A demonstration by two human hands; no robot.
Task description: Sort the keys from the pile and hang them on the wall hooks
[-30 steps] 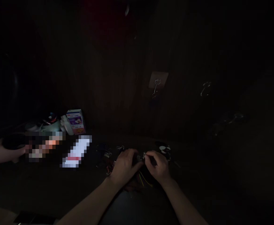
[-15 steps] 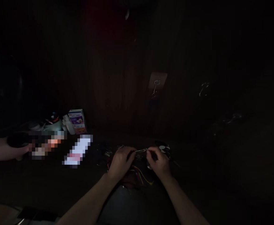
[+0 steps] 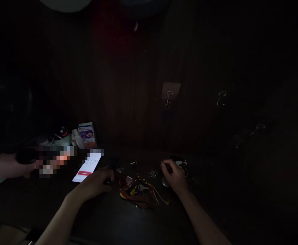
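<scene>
My left hand [image 3: 96,183] is low over the dark tabletop beside the lit phone [image 3: 87,166]. Its fingers curl down around a small dark thing, too dim to name. A tangle of red, yellow and brown cords with a key [image 3: 143,187] in it lies between my hands. My right hand [image 3: 175,175] is closed in a pinch, with a tiny shiny bit at its fingertips that I cannot make out. Beneath it a round metallic disc [image 3: 165,182] shows. Small keys on a ring [image 3: 133,163] and another small bunch of keys [image 3: 153,174] lie behind the cords.
At the back left stand a purple-and-orange box [image 3: 87,135] and a pale container. A pink rounded object [image 3: 10,165] lies at far left. Pale round pieces [image 3: 181,164] sit behind my right hand. A hook plate [image 3: 170,90] is on the dark wall. The light is very dim.
My hands were together over the cords with a thin pale thing stretched between them. My left hand has moved left toward the phone, uncovering the cords; my right stays nearly in place.
</scene>
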